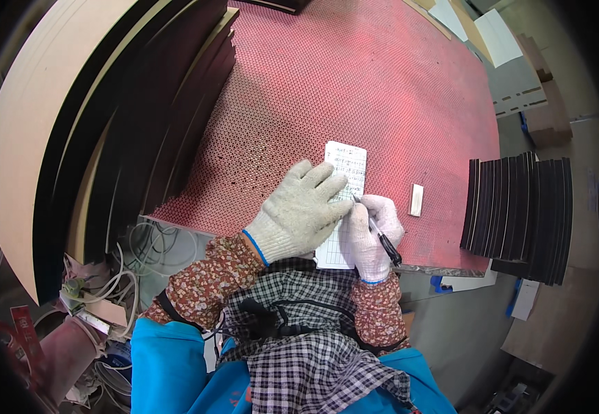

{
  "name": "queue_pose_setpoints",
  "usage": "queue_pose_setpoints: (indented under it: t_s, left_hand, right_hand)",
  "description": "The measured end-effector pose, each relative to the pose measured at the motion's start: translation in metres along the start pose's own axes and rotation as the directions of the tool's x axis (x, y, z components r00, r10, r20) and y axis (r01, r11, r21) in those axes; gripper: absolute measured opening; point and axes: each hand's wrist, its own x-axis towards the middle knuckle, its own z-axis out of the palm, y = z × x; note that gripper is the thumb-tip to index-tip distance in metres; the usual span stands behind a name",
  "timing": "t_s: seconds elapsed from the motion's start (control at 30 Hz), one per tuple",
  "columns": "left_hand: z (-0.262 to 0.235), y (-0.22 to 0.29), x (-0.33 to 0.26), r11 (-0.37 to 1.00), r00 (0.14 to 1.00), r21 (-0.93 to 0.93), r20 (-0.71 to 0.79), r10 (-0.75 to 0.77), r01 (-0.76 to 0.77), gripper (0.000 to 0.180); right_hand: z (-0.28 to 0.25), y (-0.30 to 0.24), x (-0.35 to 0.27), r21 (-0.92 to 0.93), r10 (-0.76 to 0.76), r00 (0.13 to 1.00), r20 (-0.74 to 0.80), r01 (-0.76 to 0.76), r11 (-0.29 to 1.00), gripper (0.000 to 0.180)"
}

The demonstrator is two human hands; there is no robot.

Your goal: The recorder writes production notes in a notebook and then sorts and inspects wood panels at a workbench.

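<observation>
A narrow white notepad (337, 259) with a printed grid and handwriting lies at the near edge of a red mesh-covered table (355, 76). My left hand (301, 210), in a pale knitted glove with a blue cuff, rests flat across the pad's left side with its fingers stretched out. My right hand (374, 234), gloved too, grips a black-and-clear pen (388, 248), its tip at the page. Part of the writing is hidden under my left fingers. A small white block (416, 200) lies to the right of my right hand.
Tall dark panels with pale wood edges (120, 124) stand on the table's left. At the right edge is a stack of dark slats (517, 210). White hoses (130, 276) and a red machine part (65, 352) are at lower left. Boards (499, 52) lie beyond the far right corner.
</observation>
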Motion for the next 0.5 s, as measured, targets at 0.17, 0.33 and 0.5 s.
queue_pose_setpoints:
  t_s: [0.17, 0.33, 0.5]
  left_hand:
    - [-0.0007, 0.0001, 0.0, 1.0, 1.0, 0.001, 0.003, -0.003, 0.003, 0.035]
    - [-0.0004, 0.0013, 0.0012, 1.0, 1.0, 0.005, -0.014, 0.002, -0.002, 0.036]
    - [-0.0001, -0.0003, -0.0013, 1.0, 1.0, 0.002, -0.027, 0.006, -0.006, 0.037]
  right_hand:
    - [0.0004, -0.0007, 0.0007, -0.022, -0.023, 1.0, -0.01, 0.023, 0.999, 0.015]
    - [-0.0019, -0.0045, 0.0016, -0.031, -0.016, 1.0, 0.001, 0.016, 0.999, 0.015]
    - [-0.0008, -0.0029, 0.0004, -0.026, -0.009, 1.0, 0.015, 0.009, 1.0, 0.016]
